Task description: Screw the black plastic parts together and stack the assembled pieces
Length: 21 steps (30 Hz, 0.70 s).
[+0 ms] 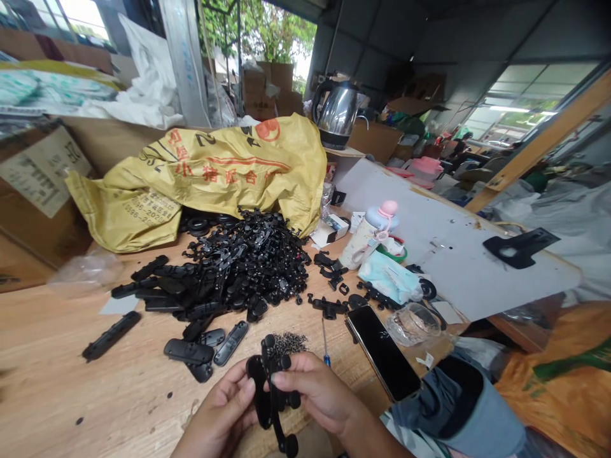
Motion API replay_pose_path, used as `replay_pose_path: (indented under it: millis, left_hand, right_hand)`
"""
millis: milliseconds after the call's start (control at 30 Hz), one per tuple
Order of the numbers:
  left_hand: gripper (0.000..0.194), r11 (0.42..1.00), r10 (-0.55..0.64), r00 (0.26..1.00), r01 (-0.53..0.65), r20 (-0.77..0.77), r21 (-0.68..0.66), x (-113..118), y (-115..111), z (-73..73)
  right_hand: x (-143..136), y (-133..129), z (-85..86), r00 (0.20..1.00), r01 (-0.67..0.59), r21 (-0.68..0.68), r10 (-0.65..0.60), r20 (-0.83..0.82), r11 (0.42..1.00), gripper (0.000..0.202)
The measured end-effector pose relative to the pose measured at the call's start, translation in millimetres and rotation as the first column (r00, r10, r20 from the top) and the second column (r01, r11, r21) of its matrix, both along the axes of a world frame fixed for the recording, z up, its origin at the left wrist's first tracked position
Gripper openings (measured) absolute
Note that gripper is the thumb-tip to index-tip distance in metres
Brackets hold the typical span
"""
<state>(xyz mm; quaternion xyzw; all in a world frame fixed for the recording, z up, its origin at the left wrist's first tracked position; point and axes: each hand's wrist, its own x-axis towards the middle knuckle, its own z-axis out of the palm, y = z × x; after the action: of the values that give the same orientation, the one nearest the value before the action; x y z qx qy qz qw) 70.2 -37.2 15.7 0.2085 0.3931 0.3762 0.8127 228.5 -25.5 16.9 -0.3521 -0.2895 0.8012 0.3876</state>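
Head view: left hand [222, 413] and right hand [317, 391] both gripping black plastic assembly [272, 397], near heap of black parts [238, 267] on worktop [71, 388].

We see a wooden table [71, 375]; on it a heap of black plastic parts [238, 267], a yellow sack [214, 172], small screws [290, 343], a screwdriver [324, 343], a phone [384, 353]; a white board [453, 248] overlaps its far edge.
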Motion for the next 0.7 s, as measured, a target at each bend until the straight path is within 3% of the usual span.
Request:
replay_pose_path:
  millis: [233,400,700]
  left_hand:
    - [0.035,1.0,0.011,0.998,-0.011,-0.064,0.004,-3.7,-1.3,-1.1]
    - [0.039,0.998,-0.064,0.998,0.064,-0.018,0.004,-9.1,0.2,-0.8]
    - [0.034,0.997,-0.08,0.995,0.081,0.064,-0.013,-6.1,3.7,3.0]
  right_hand:
    - [-2.7,0.1,-1.9,0.998,0.007,-0.009,-0.007,0.06,1.0,0.032]
    - [-2.3,4.1,0.6,0.999,0.03,-0.027,-0.03,0.012,0.999,0.029]
    - [1.8,5.0,-3.1,1.0,0.02,0.008,-0.02,0.015,1.0,0.026]
